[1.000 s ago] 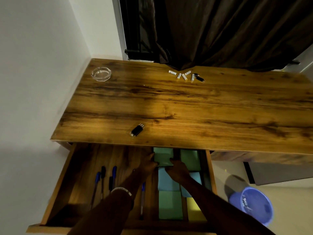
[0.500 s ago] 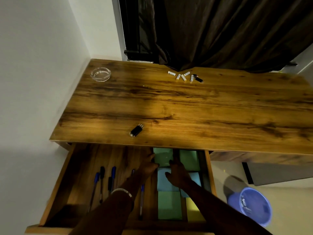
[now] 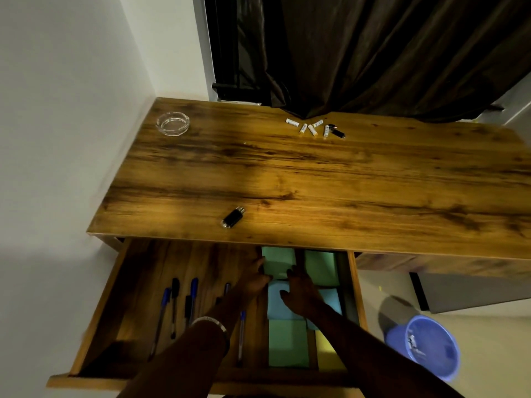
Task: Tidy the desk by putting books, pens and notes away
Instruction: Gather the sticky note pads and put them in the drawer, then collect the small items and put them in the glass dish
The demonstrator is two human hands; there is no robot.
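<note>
An open wooden drawer [image 3: 94, 320] under the desk holds several pens [image 3: 173, 305] on its left side and coloured sticky-note pads on its right. Both hands are inside it at the back green note pad [image 3: 278, 258]. My left hand [image 3: 254, 278] touches that pad's left edge with its fingers. My right hand [image 3: 301, 291] lies over a blue pad [image 3: 277, 300], its fingertips at the green pad's front corner. Another green pad [image 3: 320, 267], a nearer green pad [image 3: 287, 343] and a yellow pad [image 3: 327, 350] lie around them.
On the wooden desk top [image 3: 373, 182] lie a black lighter-like object [image 3: 233, 217], several white batteries [image 3: 309, 127], a small black object [image 3: 337, 132] and a glass ashtray [image 3: 172, 123]. A blue bin [image 3: 428, 346] stands on the floor at right. A dark curtain hangs behind.
Both hands stay at the back green pad; my right hand has shifted slightly left and nearer, off the right green pad. The view has barely moved.
</note>
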